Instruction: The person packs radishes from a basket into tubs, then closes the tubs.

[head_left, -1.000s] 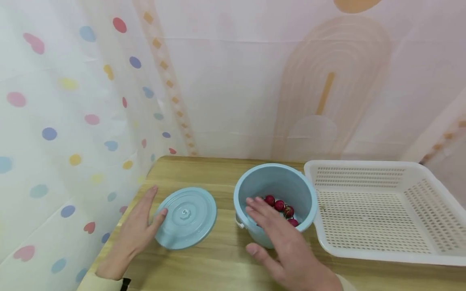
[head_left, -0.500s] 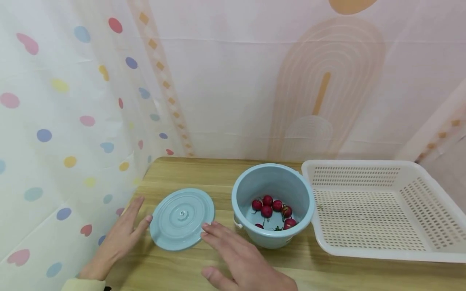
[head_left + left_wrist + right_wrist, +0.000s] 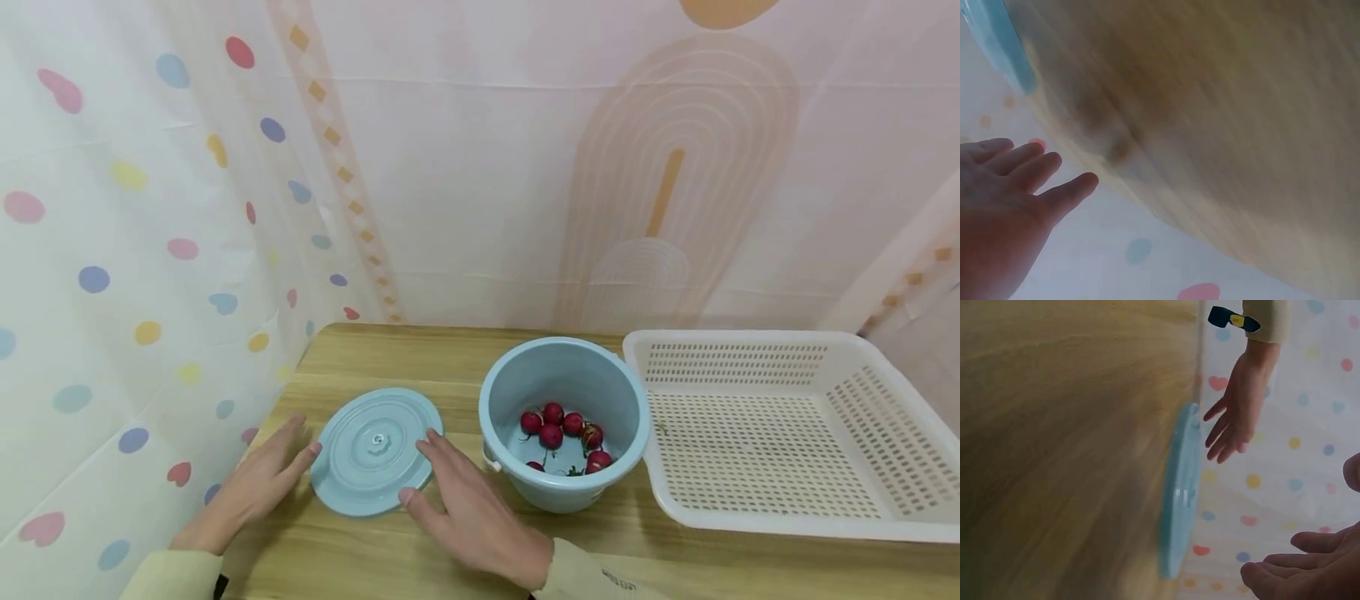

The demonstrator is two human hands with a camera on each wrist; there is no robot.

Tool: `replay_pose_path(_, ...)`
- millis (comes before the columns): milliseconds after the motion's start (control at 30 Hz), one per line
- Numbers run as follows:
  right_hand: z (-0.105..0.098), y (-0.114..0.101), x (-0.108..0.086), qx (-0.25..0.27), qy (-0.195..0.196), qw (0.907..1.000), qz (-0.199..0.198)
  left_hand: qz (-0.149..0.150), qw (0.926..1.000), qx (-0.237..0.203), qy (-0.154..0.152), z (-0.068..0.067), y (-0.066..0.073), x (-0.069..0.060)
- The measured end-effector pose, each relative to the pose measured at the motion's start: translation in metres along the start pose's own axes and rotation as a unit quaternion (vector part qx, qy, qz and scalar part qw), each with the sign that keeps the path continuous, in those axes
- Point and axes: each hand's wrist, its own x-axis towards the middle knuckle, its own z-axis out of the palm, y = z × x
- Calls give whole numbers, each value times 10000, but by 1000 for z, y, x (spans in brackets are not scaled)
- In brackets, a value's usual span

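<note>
A round light-blue lid (image 3: 360, 467) lies flat on the table between the two hands. At its left edge is the left hand (image 3: 258, 483), fingers extended and thumb apart, holding nothing; the left wrist view shows this hand (image 3: 1016, 187) above the table edge. To the lid's right the right hand (image 3: 476, 512) hovers with straight fingers, its tips overlapping the lid's rim in the head view. The right wrist view shows a gap between those fingers (image 3: 1310, 562) and the lid (image 3: 1182, 494). Beside the right hand stands a light-blue bucket (image 3: 517, 367) with several red radishes (image 3: 551, 436) inside.
A white perforated plastic basket (image 3: 765, 450) stands right of the bucket, close against it. The wooden table (image 3: 420, 358) meets a patterned curtain (image 3: 480, 208) at the back, and a dotted curtain (image 3: 150, 375) hangs along the left side.
The right hand has moved left from over the bucket to the lid's right side, uncovering the radishes. The left hand has drawn slightly left and down. Lid and bucket stay in place.
</note>
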Motion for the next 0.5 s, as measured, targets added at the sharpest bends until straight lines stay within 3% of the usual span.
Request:
replay_pose_path(133,12,9,17,350,-17,9978,569,-108,9996,178,-183,2,-3,6)
replay_pose_path(300,26,21,31,330,57,9933,1102,-193,9989,309,-291,5,-4,11)
replay_pose_path(500,34,28,42,83,282,9907,1328,-197,9983,449,-323,7,-2,16)
